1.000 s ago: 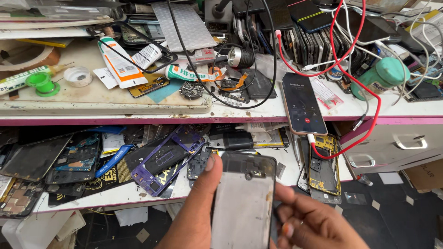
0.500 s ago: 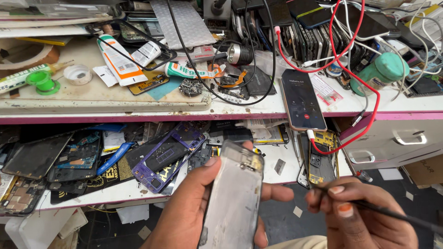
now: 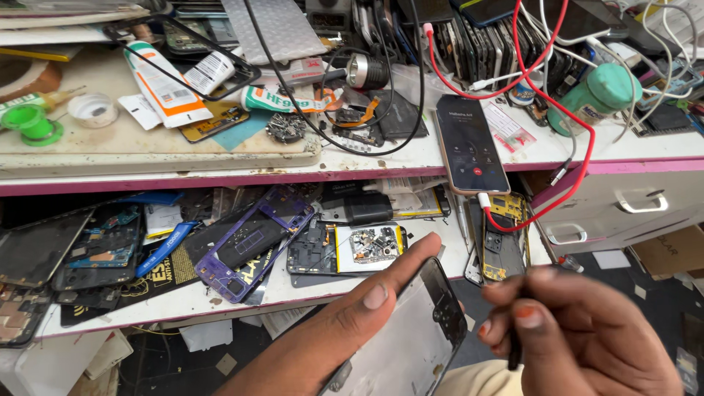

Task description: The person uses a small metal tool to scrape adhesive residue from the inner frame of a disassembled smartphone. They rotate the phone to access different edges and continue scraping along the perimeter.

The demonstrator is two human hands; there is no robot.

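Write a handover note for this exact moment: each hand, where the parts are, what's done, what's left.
Left hand: holds the phone frame tilted, low over the lap, index finger along its top edge.
Right hand: pinches a thin dark tool beside the frame, tip apart from it.
Lit phone lies on the upper shelf, red cable plugged in.
Done: the frame looks stripped.
Left: the tool has not yet met the frame.

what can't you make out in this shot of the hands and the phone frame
- Head view: phone frame, lower end cut off by the bottom edge, left hand covers one side.
- Thin dark tool in right hand: mostly hidden by fingers, blurred, tip unseen.
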